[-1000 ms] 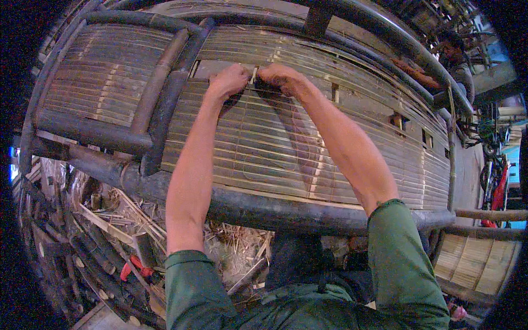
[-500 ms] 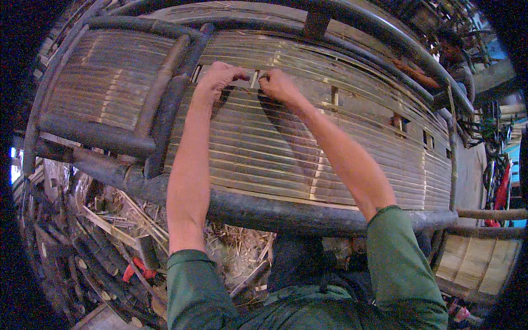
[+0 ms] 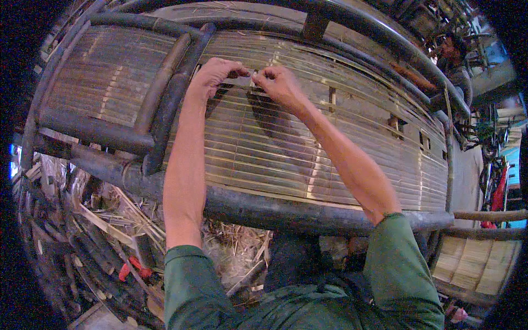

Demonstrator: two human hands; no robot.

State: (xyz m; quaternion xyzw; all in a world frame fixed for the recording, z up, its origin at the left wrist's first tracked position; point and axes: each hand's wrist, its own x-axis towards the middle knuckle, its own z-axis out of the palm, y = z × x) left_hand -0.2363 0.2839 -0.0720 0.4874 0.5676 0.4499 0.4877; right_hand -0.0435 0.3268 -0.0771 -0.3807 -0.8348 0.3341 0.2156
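Note:
A slatted bamboo bench seat with a dark pole frame spreads beneath both my arms. Over its far part, my left hand is closed, thumb and fingers bent together. My right hand faces it closely, pinched at a gap between the slats. A small pale piece shows between the two hands; its kind is too small to make out. My fingers hide what each hand grips.
A smaller slatted panel in a dark pole frame adjoins on the left. Dark poles lie stacked at lower left beside a red-handled tool. Bamboo scraps litter the ground. A pale slatted piece sits at lower right.
My right hand has shifted slightly left and its fingers have turned at the gap. My left hand stays nearly in place, and the whole view has shifted a little.

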